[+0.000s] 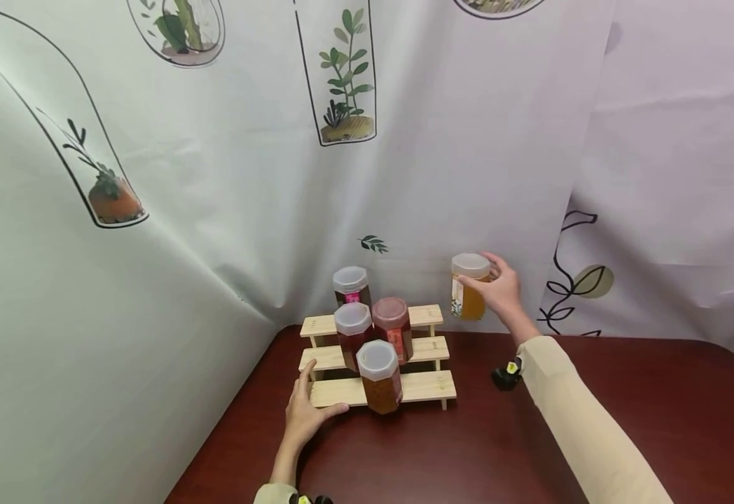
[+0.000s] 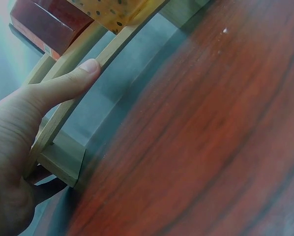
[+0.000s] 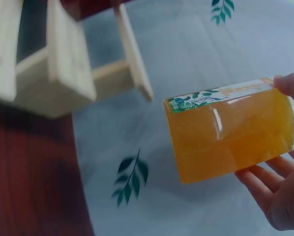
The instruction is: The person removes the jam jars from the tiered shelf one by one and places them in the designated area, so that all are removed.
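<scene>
My right hand (image 1: 502, 285) holds a jar of clear orange-yellow contents (image 1: 470, 287) with a frosted lid, raised off to the right of the wooden step rack (image 1: 428, 383). In the right wrist view, thumb and fingers grip this jar (image 3: 230, 132) near its lid end; a leafy label runs along one side. At the rack's front left end, my left hand (image 1: 304, 413) holds the lowest step. Its thumb (image 2: 71, 86) lies along the step's front edge, with fingers partly hidden behind the end. A speckled amber jar (image 1: 381, 381) stands on that lowest step.
Two dark red jars, one with a clear lid (image 1: 353, 318) and one with a pinkish lid (image 1: 392, 315), stand on the middle step. Another dark jar (image 1: 351, 281) is on the top step. A dark red table (image 1: 455, 455) meets a printed cloth backdrop (image 1: 417, 196) behind.
</scene>
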